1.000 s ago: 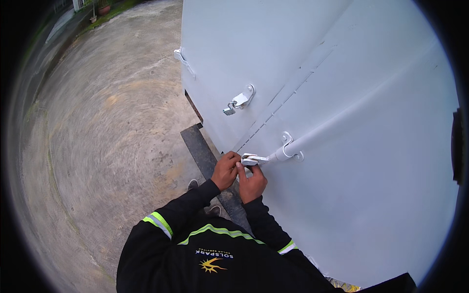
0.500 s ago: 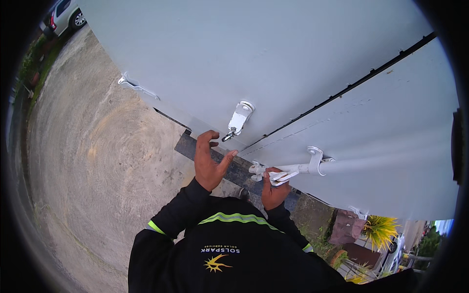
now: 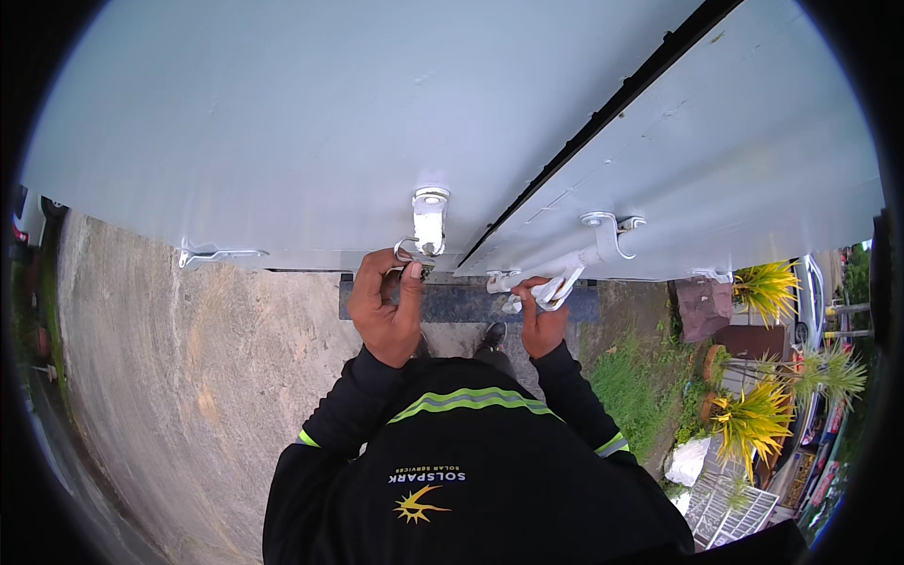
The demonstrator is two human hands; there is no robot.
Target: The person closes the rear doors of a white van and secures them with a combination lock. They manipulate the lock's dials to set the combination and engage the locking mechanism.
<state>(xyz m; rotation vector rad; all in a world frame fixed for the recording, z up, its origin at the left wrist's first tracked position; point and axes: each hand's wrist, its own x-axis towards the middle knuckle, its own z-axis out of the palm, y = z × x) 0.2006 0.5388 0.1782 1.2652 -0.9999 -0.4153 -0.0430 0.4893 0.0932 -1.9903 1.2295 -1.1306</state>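
My left hand point(image 3: 388, 306) pinches a small metal fastener with a curved loop point(image 3: 405, 249) between thumb and fingertips. It hangs at the lower end of a white hasp point(image 3: 429, 217) on the left door panel point(image 3: 282, 141); the fingers hide part of it, so its exact kind is unclear. My right hand point(image 3: 543, 328) is closed around a white latch handle point(image 3: 557, 288). That handle belongs to a white locking bar point(image 3: 565, 265) on the right door panel point(image 3: 753, 179), which a curved bracket point(image 3: 610, 235) holds. Some of the handle is behind my fingers.
A black seal point(image 3: 612, 111) runs along the gap between the panels. Below them lies a dark plate point(image 3: 461, 304) near my shoes. Concrete ground point(image 3: 207, 367) spreads left. Grass point(image 3: 626, 395), a reddish rock point(image 3: 703, 309) and yellow plants point(image 3: 753, 424) are at right.
My left hand, open and apart from the hasp before, has moved up and pinched the metal fastener. My right hand stays on the latch handle. The view has turned and shifted.
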